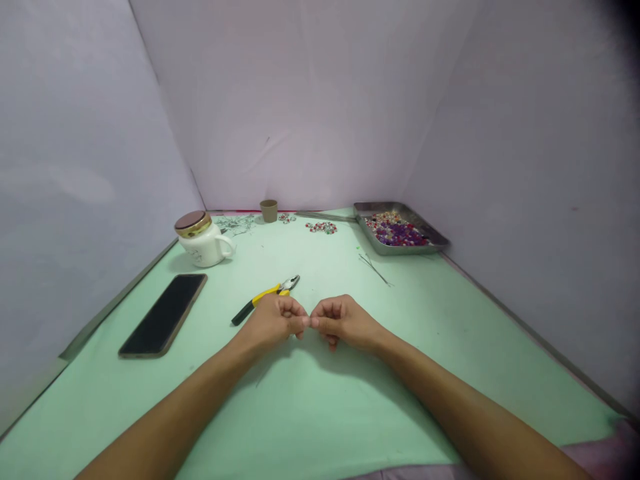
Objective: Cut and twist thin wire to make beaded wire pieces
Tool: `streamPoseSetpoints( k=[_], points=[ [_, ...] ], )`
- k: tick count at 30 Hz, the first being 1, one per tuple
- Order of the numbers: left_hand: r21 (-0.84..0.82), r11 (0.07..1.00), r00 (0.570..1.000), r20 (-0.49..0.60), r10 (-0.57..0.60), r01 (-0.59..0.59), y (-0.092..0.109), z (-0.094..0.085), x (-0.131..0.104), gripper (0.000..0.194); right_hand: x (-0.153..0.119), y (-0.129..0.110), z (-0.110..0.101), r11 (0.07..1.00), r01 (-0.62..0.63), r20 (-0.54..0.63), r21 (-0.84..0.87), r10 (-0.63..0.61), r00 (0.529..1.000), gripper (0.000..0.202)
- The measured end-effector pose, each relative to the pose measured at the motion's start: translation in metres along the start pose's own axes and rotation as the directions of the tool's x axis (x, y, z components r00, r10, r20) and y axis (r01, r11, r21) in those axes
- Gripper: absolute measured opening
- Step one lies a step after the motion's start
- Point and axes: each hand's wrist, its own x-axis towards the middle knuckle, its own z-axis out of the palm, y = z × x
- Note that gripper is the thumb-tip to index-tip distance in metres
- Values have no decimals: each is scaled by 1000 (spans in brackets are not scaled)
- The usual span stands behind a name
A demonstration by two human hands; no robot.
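Observation:
My left hand (281, 319) and my right hand (345, 322) meet fingertip to fingertip above the green tabletop (310, 413). Thumb and index finger are pinched together on each hand. Whatever they hold between the tips is too small to make out. Just behind my left hand lie pliers (267, 293) with yellow and black handles, their metal jaws pointing away to the right. Beyond my right hand rest a few thin wire pieces (375, 270).
At left are a black phone (164, 317) and a white lidded mug (205, 245). Toward the back stand a small brown cup (269, 211), wire scraps (237, 224), beaded pieces (321, 228), long wires (325, 217) and a metal tray (405, 250) of colourful beads. Pale walls enclose three sides.

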Motion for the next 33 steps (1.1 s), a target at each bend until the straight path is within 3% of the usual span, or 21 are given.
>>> streamPoseSetpoints(
  k=[3,7,12,14,16,18,19,22,27,33],
  points=[
    [-33,999,999,-51,-6,4,-3,-3,3,12,0,-1,0,1000,6,18,-3,-6,1000,20],
    [-52,998,990,-133,-41,34,-5,-10,7,16,1,-5,-12,995,-69,86,-67,74,994,20],
    [-95,993,974,-208,-86,67,-4,-19,9,19,-10,-15,-59,965,-104,163,-240,145,976,15],
    [-134,989,967,-234,-97,66,-3,-23,9,21,-16,-17,-85,928,-128,91,-351,170,981,14],
    [-176,982,969,-222,-109,70,-2,-26,9,22,-18,-17,-110,905,-161,-185,-394,93,978,15],
    [-204,976,980,-164,-112,77,-1,-27,7,22,-13,-16,-133,867,-217,-482,-448,-30,875,18],
    [-210,974,986,-126,-110,81,0,-25,7,21,-8,-15,-143,829,-266,-572,-491,-76,817,19],
    [-209,973,992,-49,-112,100,0,-19,5,18,11,-11,-161,754,-330,-620,-568,-128,774,18],
    [-182,977,993,-16,-118,113,-2,-7,6,15,32,2,-160,610,-359,-573,-706,-195,796,15],
    [-122,986,992,-40,-116,111,-11,0,11,17,28,15,-153,466,-432,-554,-772,-161,817,12]
  ],
)
